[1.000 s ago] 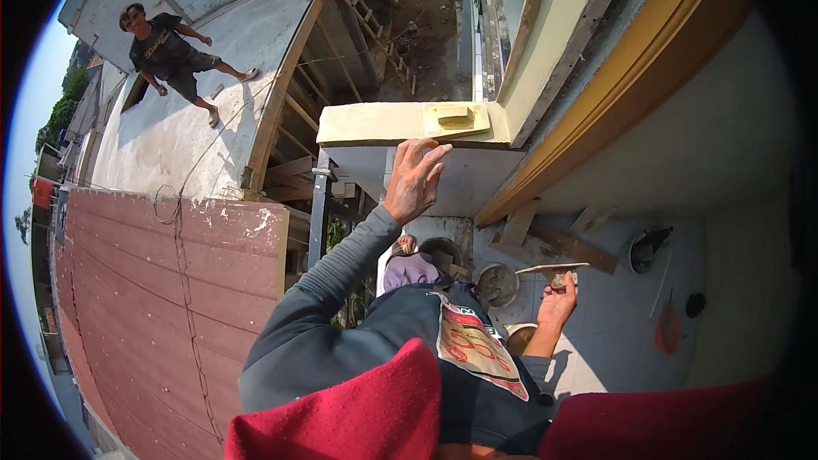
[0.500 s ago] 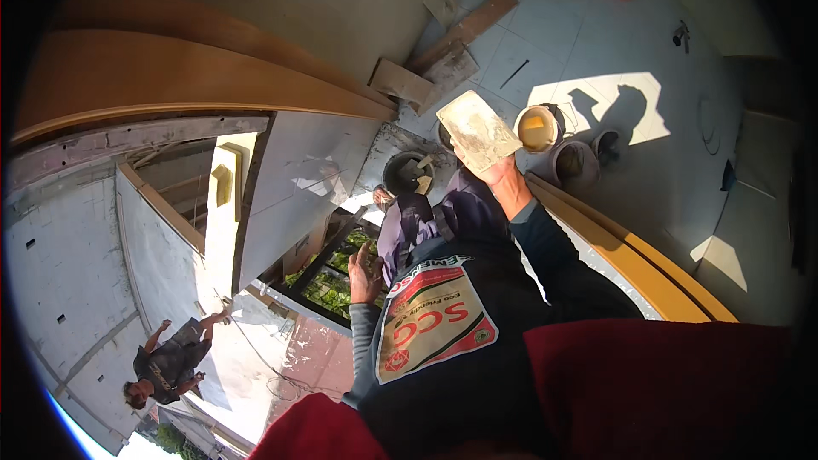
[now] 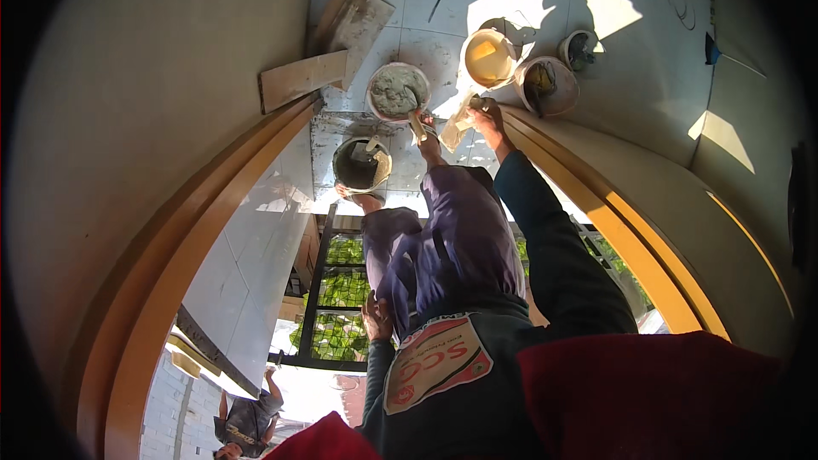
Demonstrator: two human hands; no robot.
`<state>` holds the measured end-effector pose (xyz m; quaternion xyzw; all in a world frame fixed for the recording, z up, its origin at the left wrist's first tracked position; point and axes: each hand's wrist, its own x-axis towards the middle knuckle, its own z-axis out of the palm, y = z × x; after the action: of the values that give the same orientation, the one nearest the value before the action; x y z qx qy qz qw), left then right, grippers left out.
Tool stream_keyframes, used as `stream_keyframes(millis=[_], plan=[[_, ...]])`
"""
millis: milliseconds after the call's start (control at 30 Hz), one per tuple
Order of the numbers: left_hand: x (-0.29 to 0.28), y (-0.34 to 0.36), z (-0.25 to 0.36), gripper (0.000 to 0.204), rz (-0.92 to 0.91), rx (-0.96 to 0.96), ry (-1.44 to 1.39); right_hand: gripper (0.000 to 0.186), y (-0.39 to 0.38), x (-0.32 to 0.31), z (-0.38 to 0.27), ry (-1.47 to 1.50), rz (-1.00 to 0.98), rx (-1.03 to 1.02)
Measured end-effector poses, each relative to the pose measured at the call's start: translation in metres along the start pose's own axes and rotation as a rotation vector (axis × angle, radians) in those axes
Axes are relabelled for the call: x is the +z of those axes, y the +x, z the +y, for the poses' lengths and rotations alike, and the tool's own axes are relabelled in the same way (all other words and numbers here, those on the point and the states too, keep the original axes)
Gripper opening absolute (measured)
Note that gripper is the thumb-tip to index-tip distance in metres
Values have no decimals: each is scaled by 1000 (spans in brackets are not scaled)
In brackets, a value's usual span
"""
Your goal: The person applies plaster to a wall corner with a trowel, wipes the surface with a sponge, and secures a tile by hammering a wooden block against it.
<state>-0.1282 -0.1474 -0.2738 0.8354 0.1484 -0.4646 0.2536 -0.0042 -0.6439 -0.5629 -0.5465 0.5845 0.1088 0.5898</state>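
Swinging round from the ledge, the person now has the right hand [image 3: 488, 120] low at one o'clock, its fingers curled round the grip of a flat, mortar-stained float [image 3: 457, 127]. Half a second ago that float was raised with its broad face turned toward the camera; now it is tipped nearly edge-on, just beside the bucket of grey mortar [image 3: 371, 105] at twelve o'clock, whose trowel [image 3: 417, 125] leans handle outward. The left hand [image 3: 376, 317], spread and clear of the body then, has come in beside the purple trouser leg [image 3: 392, 238] at between six and seven, fingers partly bent, with nothing seen in it. The small yellow float [image 3: 185, 364] has slid off to eight o'clock as the view turned. Judging by this, attention has passed from the ledge to the buckets, and the stained float seems well placed for the mortar.
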Motion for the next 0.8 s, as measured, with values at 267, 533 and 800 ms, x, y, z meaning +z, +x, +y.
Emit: stream_keyframes(millis=[267,533,800], plan=[[61,27,21,63,118,-160,202,69,154,-31,-1,-1261,140,-334],[76,23,64,55,92,-176,422,53,243,-54,24,-1674,221,-365],[83,28,65,54,66,-151,485,66,238,-45,5,-1362,358,-538]])
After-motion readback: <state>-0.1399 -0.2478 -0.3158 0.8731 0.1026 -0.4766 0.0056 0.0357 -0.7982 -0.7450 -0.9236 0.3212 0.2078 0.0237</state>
